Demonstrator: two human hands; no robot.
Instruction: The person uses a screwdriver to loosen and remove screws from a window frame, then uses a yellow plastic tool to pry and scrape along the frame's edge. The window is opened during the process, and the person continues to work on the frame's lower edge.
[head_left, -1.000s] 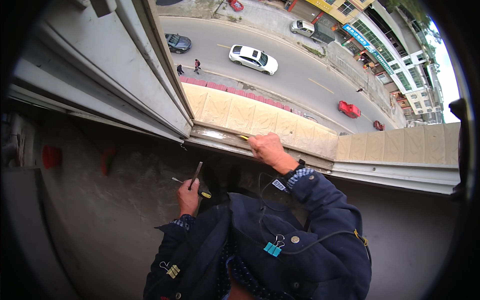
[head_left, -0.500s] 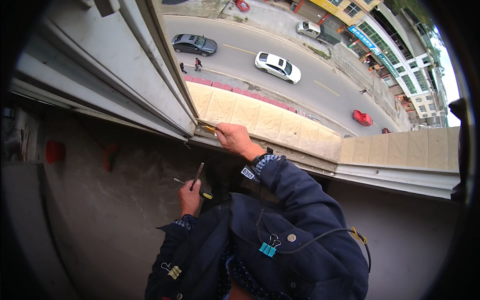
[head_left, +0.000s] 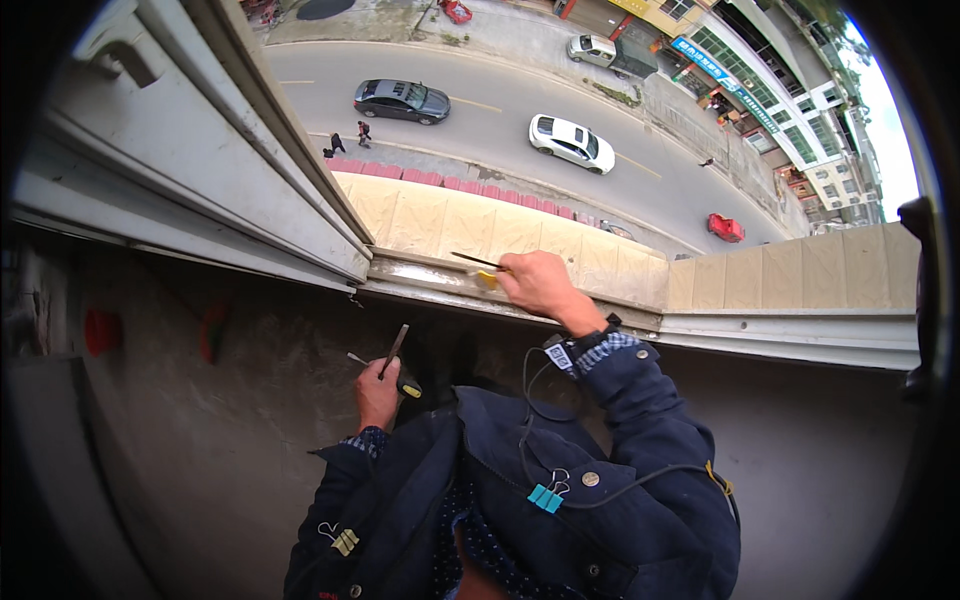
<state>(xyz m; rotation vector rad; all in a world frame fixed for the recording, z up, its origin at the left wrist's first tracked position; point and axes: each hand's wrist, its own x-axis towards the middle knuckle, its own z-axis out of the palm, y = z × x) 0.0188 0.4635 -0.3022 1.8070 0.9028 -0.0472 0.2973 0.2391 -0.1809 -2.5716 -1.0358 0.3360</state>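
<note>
At the window, my right hand is closed on a thin dark tool, whose tip points left over the sill. A small yellow piece shows below its fingers; I cannot tell whether it belongs to the tool. Beneath lies the metal window track, pale and dirty. Lower down, my left hand grips a flat metal bar that sticks up, together with a screwdriver with a black and yellow handle. The screwdriver's shaft comes out on the hand's left side.
A white sliding sash stands at the left of the opening. Beyond the track runs a ledge of cream tiles, with a street and cars far below. Two reddish objects sit in the dim room at left. A black cable crosses my jacket.
My right hand has moved right along the track, away from the sash, lifting the tool so its dark tip shows. The left hand keeps its place and hold. The view has shifted slightly.
</note>
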